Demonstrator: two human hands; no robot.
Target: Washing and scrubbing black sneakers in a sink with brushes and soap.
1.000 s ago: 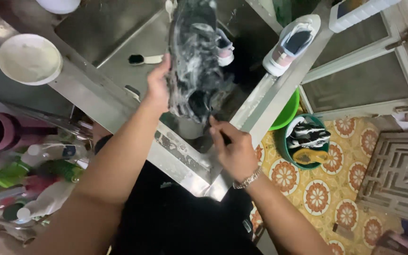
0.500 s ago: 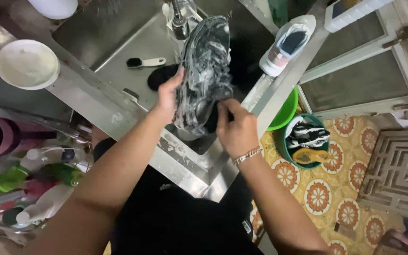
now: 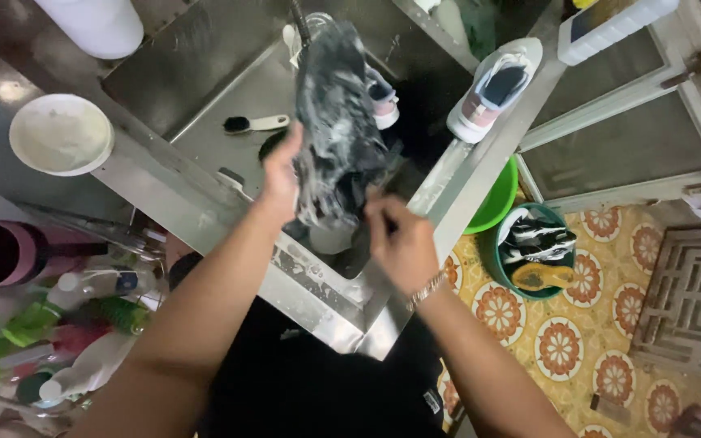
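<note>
A dark, soapy shoe is held upright over the steel sink. My left hand grips its left side near the lower end. My right hand is just below and to the right of the shoe, fingers curled around something small and dark that touches the shoe; what it is cannot be made out. A small brush with a white handle lies on the sink's drainboard to the left of the shoe.
A white sneaker rests on the sink's right rim; another light shoe sits in the basin. White bowl at left. Bottles lower left. A green basin and a bucket holding shoes stand on the patterned tile floor.
The shoe has been lifted and turned more upright. My right hand has dropped from its side to just below it. The view has shifted slightly.
</note>
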